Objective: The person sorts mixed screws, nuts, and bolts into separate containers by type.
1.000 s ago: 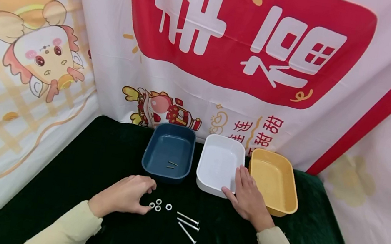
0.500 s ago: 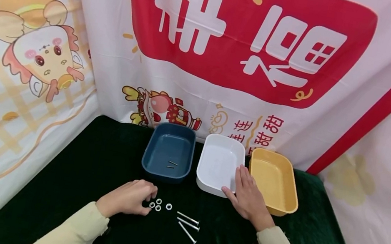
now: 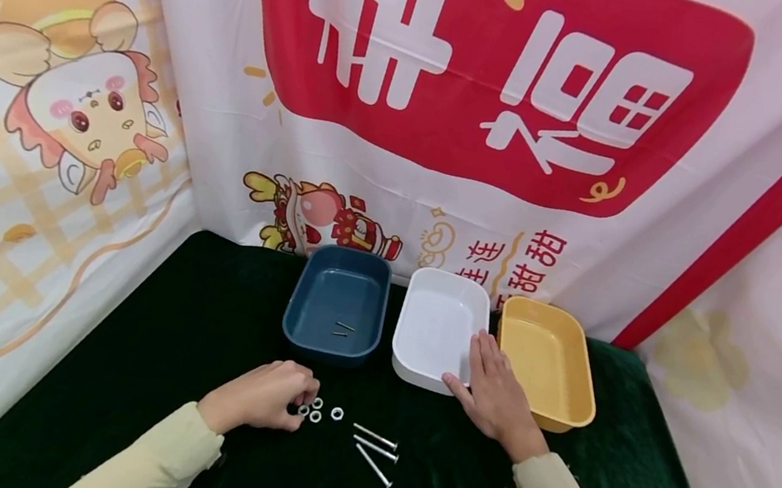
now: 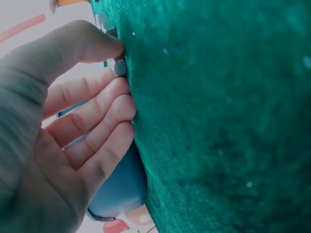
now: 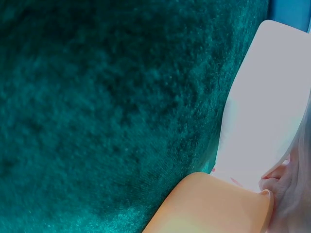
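Note:
Several silvery hex nuts (image 3: pixel 337 414) lie on the dark green cloth in the head view. My left hand (image 3: pixel 262 398) is at the left of this group, thumb and forefinger apart around the leftmost nut (image 4: pixel 120 68). The left wrist view has that nut still on the cloth, close to the fingertips. My right hand (image 3: pixel 497 395) rests with extended fingers on the right rim of the white bin (image 3: pixel 435 326); in the right wrist view it is mostly hidden behind the bins. Three long bolts (image 3: pixel 376 448) lie right of the nuts.
A blue bin (image 3: pixel 338 291) holding two small thin screws (image 3: pixel 342 329) stands left of the white bin. To the right is a yellow bin (image 3: pixel 547 364). Printed fabric walls (image 3: pixel 344 153) close off the back and both sides of the cloth-covered table (image 3: pixel 224 295).
My left hand has shifted slightly right, bringing its fingers closer around the leftmost nut. The right hand, the bins and the bolts keep their places.

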A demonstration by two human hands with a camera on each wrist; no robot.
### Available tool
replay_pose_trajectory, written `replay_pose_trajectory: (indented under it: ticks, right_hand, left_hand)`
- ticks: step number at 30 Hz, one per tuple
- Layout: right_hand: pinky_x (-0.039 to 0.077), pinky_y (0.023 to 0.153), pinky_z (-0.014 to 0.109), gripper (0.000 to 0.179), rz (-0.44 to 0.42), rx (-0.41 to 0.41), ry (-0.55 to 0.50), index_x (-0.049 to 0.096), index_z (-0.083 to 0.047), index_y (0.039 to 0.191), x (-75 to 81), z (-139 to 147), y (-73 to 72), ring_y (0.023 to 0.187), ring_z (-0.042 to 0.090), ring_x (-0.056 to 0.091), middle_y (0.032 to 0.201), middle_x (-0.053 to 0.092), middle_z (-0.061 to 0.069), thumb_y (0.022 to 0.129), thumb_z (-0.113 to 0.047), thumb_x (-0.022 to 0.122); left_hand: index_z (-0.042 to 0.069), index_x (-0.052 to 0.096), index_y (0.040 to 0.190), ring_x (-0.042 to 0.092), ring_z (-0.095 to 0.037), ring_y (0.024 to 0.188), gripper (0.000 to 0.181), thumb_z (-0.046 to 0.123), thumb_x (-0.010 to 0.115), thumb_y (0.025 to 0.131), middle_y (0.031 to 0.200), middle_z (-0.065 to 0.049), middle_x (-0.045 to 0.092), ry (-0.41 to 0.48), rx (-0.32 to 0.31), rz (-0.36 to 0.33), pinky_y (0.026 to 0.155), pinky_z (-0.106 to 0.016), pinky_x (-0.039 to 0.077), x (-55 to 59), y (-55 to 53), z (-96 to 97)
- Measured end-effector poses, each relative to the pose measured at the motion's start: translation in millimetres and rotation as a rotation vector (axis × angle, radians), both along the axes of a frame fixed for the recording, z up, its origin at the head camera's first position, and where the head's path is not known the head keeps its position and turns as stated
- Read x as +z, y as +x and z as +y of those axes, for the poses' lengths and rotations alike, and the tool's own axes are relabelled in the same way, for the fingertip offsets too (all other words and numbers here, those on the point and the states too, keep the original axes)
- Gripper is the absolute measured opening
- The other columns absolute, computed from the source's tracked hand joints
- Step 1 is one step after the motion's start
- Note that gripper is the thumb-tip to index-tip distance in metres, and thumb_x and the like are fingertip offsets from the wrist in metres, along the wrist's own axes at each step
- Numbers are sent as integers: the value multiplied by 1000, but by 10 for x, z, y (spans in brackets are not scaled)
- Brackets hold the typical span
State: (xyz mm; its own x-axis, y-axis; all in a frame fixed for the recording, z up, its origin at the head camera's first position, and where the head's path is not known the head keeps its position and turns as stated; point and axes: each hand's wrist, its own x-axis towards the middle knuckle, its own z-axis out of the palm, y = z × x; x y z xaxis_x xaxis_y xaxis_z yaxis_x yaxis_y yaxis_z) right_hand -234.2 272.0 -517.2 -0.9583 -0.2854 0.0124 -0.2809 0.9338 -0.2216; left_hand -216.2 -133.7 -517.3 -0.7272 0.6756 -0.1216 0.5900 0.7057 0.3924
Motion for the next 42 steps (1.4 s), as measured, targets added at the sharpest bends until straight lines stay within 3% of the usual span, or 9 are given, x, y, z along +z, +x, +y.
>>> replay_pose_trajectory:
  ticks: [14,26,31,42]
  right_hand:
    - [15,132,59,102,1,3,1,12,-4,169,-19,-19,-12,166,37,11,179,7,16,101,-78,33]
    - [16,132,60,103,17,5,-3,14,-3,169,-10,-47,-28,166,37,12,179,9,16,101,-78,33]
    - [16,132,60,103,19,7,4,15,-3,168,-13,-35,-25,166,37,12,178,10,16,101,-78,34]
    - [15,132,60,100,3,-4,-3,13,-4,169,-12,5,-11,166,37,11,179,8,16,102,-76,35]
  left_hand:
    - [23,65,84,52,-2,72,17,18,81,81,83,11,59,20,6,3,65,-23,46,23,37,-17]
    - [22,66,88,52,-3,71,17,18,81,82,85,9,58,52,-11,21,63,-23,46,221,29,54]
    - [24,65,87,53,-4,72,17,20,81,84,87,8,60,55,-15,39,65,-23,47,294,-25,146]
    - [20,67,89,53,-6,75,15,18,79,81,85,8,59,113,-56,170,67,-23,48,501,-263,452]
